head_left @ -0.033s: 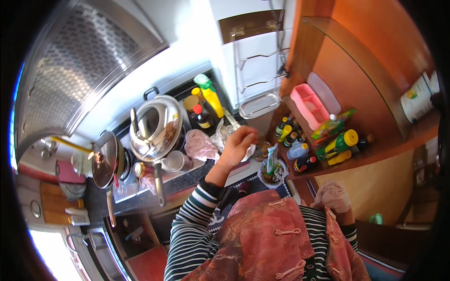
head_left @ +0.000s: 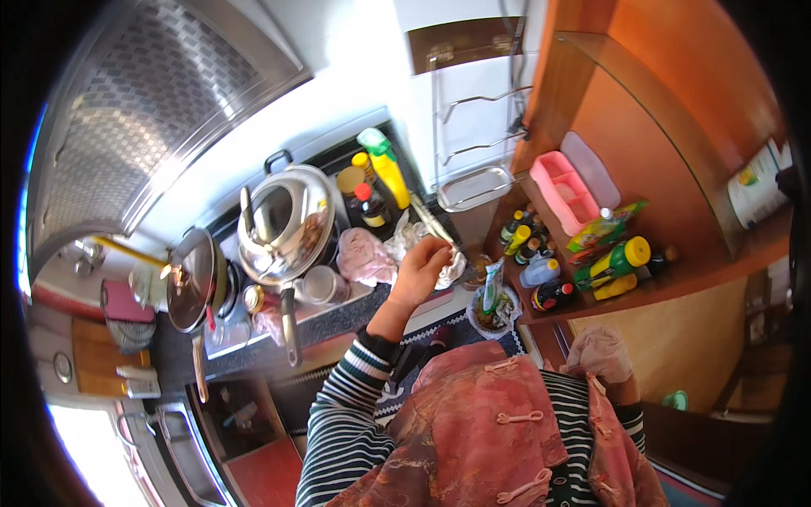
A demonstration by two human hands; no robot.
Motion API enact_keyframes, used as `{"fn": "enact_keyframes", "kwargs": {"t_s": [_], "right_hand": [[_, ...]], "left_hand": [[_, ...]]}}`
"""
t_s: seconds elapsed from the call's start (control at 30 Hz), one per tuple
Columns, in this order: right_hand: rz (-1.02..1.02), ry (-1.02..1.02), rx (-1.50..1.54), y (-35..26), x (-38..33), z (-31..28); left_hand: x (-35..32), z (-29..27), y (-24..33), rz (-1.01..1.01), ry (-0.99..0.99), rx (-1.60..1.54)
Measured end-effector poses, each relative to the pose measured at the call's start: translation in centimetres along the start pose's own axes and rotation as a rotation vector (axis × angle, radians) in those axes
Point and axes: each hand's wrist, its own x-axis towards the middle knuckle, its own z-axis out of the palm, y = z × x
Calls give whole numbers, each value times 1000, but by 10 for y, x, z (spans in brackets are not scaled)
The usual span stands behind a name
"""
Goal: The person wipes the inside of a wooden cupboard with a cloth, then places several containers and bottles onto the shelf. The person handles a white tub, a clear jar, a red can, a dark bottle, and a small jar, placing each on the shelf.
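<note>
White crumpled plastic bag (head_left: pixel 439 253), at the centre of the frame on the dark counter (head_left: pixel 329 325), lies under my left hand (head_left: pixel 422 269), whose fingers are curled loosely down onto it; whether they pinch it I cannot tell. Just left of it sits a pink lumpy bag (head_left: pixel 365 256). My right hand (head_left: pixel 601 353), at lower right, is bunched inside pale pink cloth (head_left: pixel 591 342). A steel lidded pot (head_left: pixel 283 221) stands at centre left.
</note>
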Motion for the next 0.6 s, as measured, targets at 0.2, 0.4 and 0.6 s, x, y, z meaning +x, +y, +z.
{"fn": "enact_keyframes", "kwargs": {"t_s": [0.2, 0.4, 0.6], "right_hand": [[-99, -77, -157, -27, 44, 8], [-169, -131, -165, -58, 75, 23], [-174, -153, -173, -76, 87, 30]], "left_hand": [[-86, -56, -146, -249, 523, 42], [-107, -108, -210, -202, 1141, 125], [-82, -155, -217, 38, 1177, 611]]}}
